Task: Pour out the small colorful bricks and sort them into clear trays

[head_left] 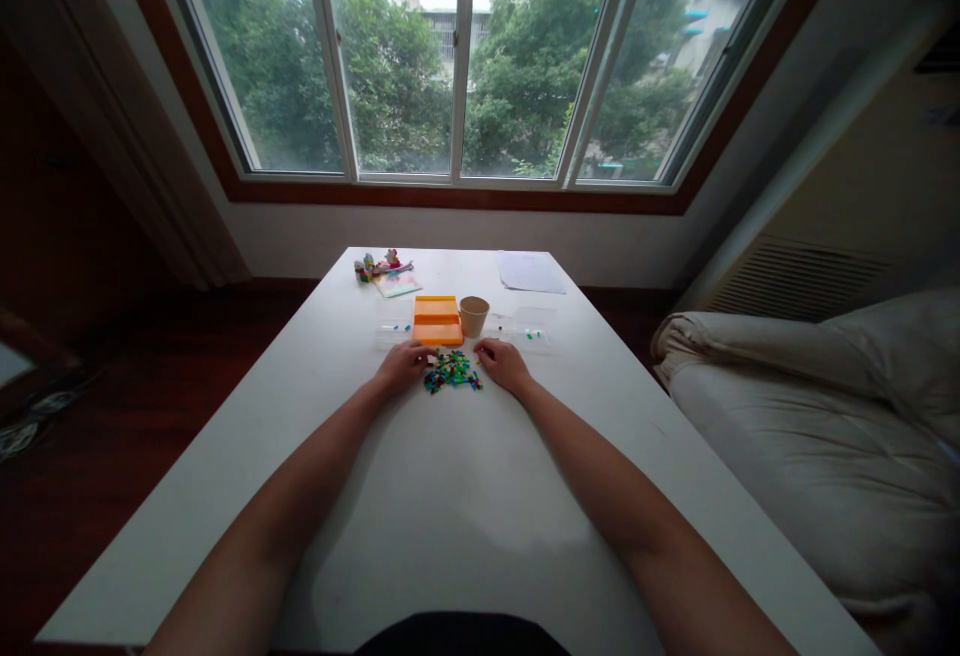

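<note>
A pile of small coloured pieces [451, 372], mostly green and blue, lies on the white table between my two hands. My left hand [403, 366] rests at the pile's left edge with its fingers closed together. On the opposite side, my right hand [504, 362] has its fingers curled and the tips drawn together near the pile. What either hand pinches, if anything, is too small to tell. Just beyond the pile stands an open orange case [437, 320]. Beside it is a tan paper cup [474, 316], upright, its inside hidden.
Clear plastic trays [393, 330] with a few small pieces flank the case; another clear tray [533, 336] is at right. Small toy figures [375, 267], a coloured card [398, 283] and white paper [531, 272] lie at the far end. A covered sofa [810, 436] stands at right.
</note>
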A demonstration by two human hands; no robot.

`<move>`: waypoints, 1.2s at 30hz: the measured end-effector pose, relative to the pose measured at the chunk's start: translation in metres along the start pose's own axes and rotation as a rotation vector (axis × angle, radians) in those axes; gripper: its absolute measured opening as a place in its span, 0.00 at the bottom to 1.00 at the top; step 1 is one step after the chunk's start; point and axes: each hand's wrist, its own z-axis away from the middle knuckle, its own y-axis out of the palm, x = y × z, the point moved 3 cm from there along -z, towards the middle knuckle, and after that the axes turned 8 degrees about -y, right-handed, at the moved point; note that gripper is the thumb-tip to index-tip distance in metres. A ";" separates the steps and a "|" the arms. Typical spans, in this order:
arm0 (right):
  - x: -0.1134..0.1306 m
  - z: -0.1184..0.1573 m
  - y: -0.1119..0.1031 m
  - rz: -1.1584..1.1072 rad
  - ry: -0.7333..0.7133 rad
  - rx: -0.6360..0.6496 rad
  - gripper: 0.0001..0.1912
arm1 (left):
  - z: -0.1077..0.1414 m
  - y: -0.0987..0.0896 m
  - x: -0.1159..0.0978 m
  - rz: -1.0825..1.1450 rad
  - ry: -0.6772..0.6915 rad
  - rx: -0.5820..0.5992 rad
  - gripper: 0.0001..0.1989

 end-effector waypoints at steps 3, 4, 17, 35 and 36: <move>0.001 0.000 -0.001 0.009 0.002 0.003 0.09 | 0.000 0.002 -0.003 -0.055 0.017 0.008 0.17; 0.002 0.000 -0.001 0.010 0.004 0.003 0.09 | 0.000 0.003 -0.004 -0.072 0.016 0.012 0.17; 0.001 0.000 0.000 0.021 0.001 0.013 0.09 | 0.001 0.001 -0.010 -0.152 0.007 0.018 0.19; 0.072 0.003 0.016 0.033 -0.458 0.157 0.09 | 0.005 -0.007 0.007 -0.175 -0.165 -0.130 0.06; 0.075 0.004 0.018 0.039 -0.488 0.179 0.09 | 0.005 -0.007 0.008 -0.178 -0.174 -0.133 0.06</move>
